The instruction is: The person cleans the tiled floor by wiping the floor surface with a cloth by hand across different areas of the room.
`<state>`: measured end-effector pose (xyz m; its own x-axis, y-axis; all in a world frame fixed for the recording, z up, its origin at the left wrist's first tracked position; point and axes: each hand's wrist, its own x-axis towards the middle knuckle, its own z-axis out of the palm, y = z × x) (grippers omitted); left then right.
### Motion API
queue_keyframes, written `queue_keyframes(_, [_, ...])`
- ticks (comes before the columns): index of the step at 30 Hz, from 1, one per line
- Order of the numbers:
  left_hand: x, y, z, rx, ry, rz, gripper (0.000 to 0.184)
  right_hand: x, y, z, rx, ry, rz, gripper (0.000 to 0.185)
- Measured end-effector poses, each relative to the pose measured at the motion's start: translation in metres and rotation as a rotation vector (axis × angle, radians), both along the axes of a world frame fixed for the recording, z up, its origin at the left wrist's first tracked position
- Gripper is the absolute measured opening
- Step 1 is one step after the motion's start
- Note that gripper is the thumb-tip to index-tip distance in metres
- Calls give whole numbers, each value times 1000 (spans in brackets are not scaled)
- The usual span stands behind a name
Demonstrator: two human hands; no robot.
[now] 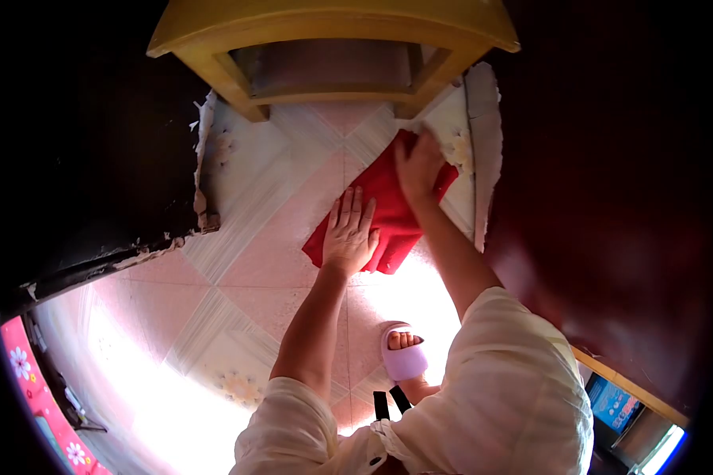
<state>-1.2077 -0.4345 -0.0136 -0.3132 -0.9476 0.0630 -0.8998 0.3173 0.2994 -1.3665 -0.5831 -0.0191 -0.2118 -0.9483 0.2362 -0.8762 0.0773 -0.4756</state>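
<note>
A red cloth (388,202) lies spread at a slant on the tiled floor, with a few creases along its near edge. My left hand (350,235) rests flat on its left part, fingers stretched out and slightly apart. At the far right end of the cloth, my right hand (421,165) is pressed down on it or just over it; motion smears its fingers, so their pose is unclear. Both arms reach forward from pale sleeves.
A yellow wooden stool (337,32) stands just beyond the cloth. Dark furniture with chipped edges flanks the floor (269,253) on the left (135,158) and right (594,198). My foot in a lilac slipper (405,360) is close behind the cloth. Bright light falls on the tiles.
</note>
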Motion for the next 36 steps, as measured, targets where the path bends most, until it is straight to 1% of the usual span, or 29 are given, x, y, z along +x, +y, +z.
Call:
queue_keyframes(1, [0,0,0,-4,-11,3,71,-3,-17,12,-234,-57,28,73])
queue_keyframes(3, [0,0,0,-8,-5,6,71,-5,-43,41,-197,-190,104,71])
queue_keyframes(7, [1,1,-2,16,20,8,68,-2,-72,33,-151,-263,126,68])
queue_keyframes(9, [1,0,0,30,14,11,67,4,-75,32,-106,-319,-31,66])
queue_keyframes(10, [1,1,1,34,10,15,67,5,-75,32,-101,-323,-28,66])
queue_keyframes(15, [0,0,1,35,10,16,68,-1,-76,24,-245,-452,57,60])
queue_keyframes(18, [0,0,0,17,8,12,69,5,-78,21,-241,-495,65,56])
queue_keyframes(19, [0,1,0,17,8,8,69,9,-78,20,-242,-495,61,56])
queue_keyframes(21, [0,0,1,25,19,15,69,18,-78,21,-190,-388,27,55])
queue_keyframes(22, [0,-1,1,24,22,11,69,24,-79,20,-244,-382,46,55])
queue_keyframes(25, [0,0,1,25,32,15,69,31,-76,26,-201,-387,-4,56])
queue_keyframes(29, [-1,0,1,39,9,12,68,34,-72,37,-224,-405,-5,54])
queue_keyframes(31, [-1,0,1,27,-33,13,69,32,-65,55,-48,-419,21,54])
queue_keyframes(32, [-1,-1,1,24,-23,10,70,28,-57,56,-58,-409,14,54])
queue_keyframes(34, [-1,-1,2,31,-2,9,70,18,-28,47,-113,-298,149,51])
queue_keyframes(35, [-1,-1,1,30,9,11,70,10,-12,37,-121,-291,148,51])
queue_keyframes(36, [0,-3,2,24,13,7,70,2,6,24,-174,-157,270,51])
